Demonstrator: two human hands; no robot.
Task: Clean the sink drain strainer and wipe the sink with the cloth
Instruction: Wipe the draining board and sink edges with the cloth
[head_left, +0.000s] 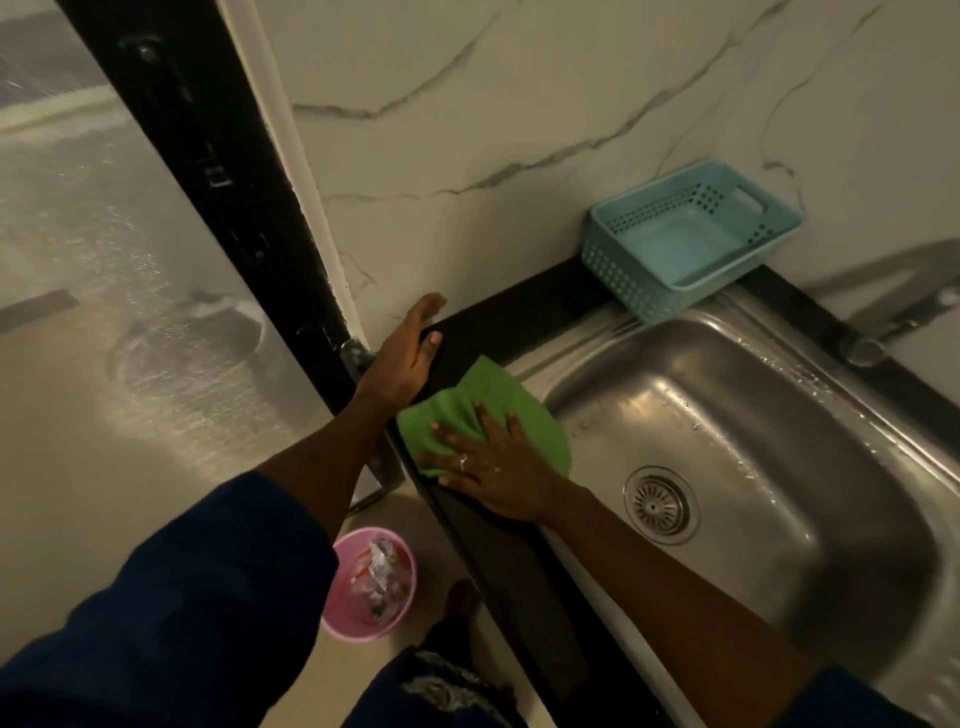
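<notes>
A green cloth (498, 402) lies on the black counter (519, 322) at the left rim of the steel sink (779, 415). My right hand (493, 473) presses flat on the cloth, fingers spread, a ring on one finger. Resting on the counter's left end by the marble wall is my left hand (408, 353), fingers together, holding nothing. The round metal drain strainer (657, 504) sits in the sink's floor, to the right of my right hand. Water drops cling to the sink's far wall.
A light blue perforated basket (691, 239) stands at the back of the counter, overhanging the sink rim. A tap (883, 322) reaches in from the right. On the floor below stands a pink bin (371, 582) with scraps. A dark door frame (218, 171) rises at the left.
</notes>
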